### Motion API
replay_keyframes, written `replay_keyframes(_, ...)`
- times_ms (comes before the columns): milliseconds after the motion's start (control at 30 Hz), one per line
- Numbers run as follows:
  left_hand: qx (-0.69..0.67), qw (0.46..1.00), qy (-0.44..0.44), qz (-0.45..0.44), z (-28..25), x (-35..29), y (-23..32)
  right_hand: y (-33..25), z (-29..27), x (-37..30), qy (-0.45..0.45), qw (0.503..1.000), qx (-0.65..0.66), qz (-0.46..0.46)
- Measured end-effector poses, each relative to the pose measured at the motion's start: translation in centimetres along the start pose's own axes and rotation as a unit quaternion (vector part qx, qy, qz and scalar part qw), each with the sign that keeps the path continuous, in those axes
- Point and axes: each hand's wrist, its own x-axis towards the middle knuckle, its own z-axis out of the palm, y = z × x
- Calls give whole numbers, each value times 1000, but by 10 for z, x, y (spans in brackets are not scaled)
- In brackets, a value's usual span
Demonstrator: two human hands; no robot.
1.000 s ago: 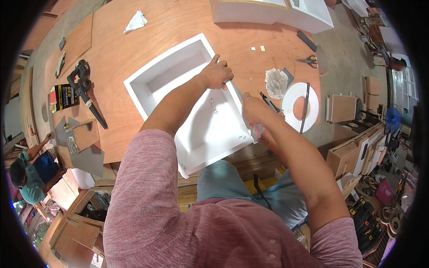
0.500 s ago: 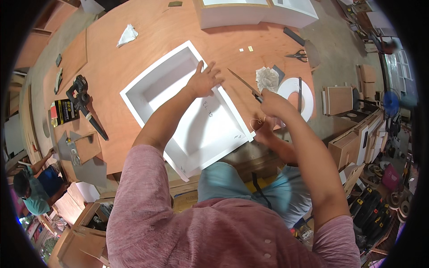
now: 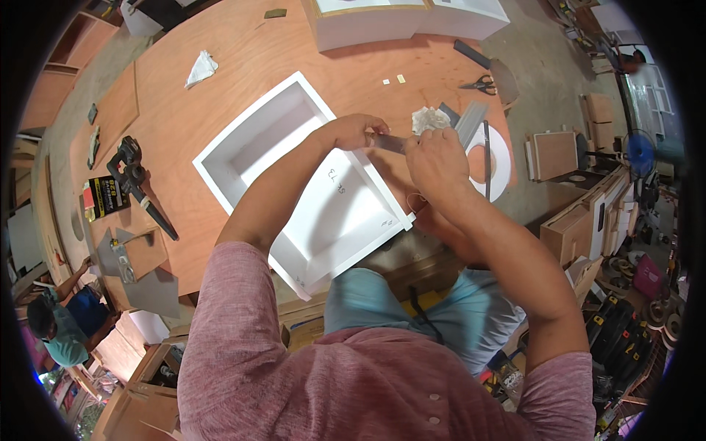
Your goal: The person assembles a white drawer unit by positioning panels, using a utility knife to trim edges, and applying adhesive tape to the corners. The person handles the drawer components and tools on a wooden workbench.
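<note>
A white open-topped box, like a drawer (image 3: 283,116), lies at a slant on the plywood-topped table (image 3: 243,48). My left forearm crosses over it. Beyond its right wall my left hand (image 3: 358,132) has its fingers closed on one end of a dark, flat, narrow tool (image 3: 391,143), perhaps a file. My right hand (image 3: 439,162) grips that tool farther right. A grey flat length, blurred by motion, sticks out past the right hand; I cannot tell if it is the same tool. A thin pale curl (image 3: 417,200) hangs near the box's right corner.
Right of my hands lie a crumpled white cloth (image 3: 430,120), a white roll of strip (image 3: 502,165) and black scissors (image 3: 482,85). White boxes (image 3: 368,29) stand at the far edge. A black cordless tool (image 3: 134,173) lies left. A person (image 3: 62,323) is at the lower left.
My left hand has left the box's right wall and moved right to grasp the tool. The right hand has risen slightly, and the tool has turned from a slant to nearly level between my hands.
</note>
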Motion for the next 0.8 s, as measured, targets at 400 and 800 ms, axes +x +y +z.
replay_keyframes(400, -7, 996, 40, 80, -9, 31, 4, 41, 3, -22, 312, 949, -39, -30)
replay_keyframes(800, 78, 986, 128, 72, -4, 35, -34, 3, 61, -1, 95, 420, 881, 194)
